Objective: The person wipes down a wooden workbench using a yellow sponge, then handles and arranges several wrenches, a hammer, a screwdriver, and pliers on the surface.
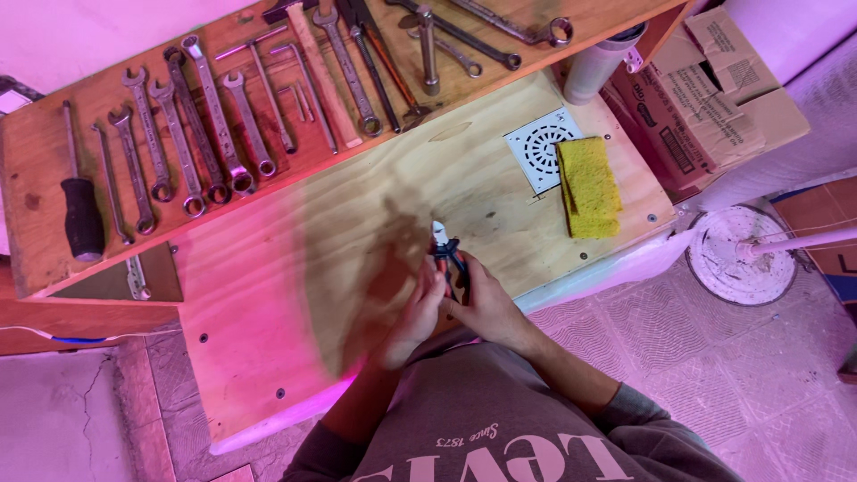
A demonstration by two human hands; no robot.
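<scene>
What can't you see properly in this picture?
Head view:
- Pliers: handles hidden inside the left hand and right hand.
- Hammer: head cut off by the top edge.
- Cup: partly hidden under the tool board.
- Screw heads on the table: too small.

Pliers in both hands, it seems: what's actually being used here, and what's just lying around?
In use:
pliers
left hand
right hand

Lying about:
wrenches
screwdriver
sponge
drain grate
cardboard box

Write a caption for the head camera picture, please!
Both hands, left hand and right hand, hold small pliers over a plywood workbench below hanging wrenches.
</scene>
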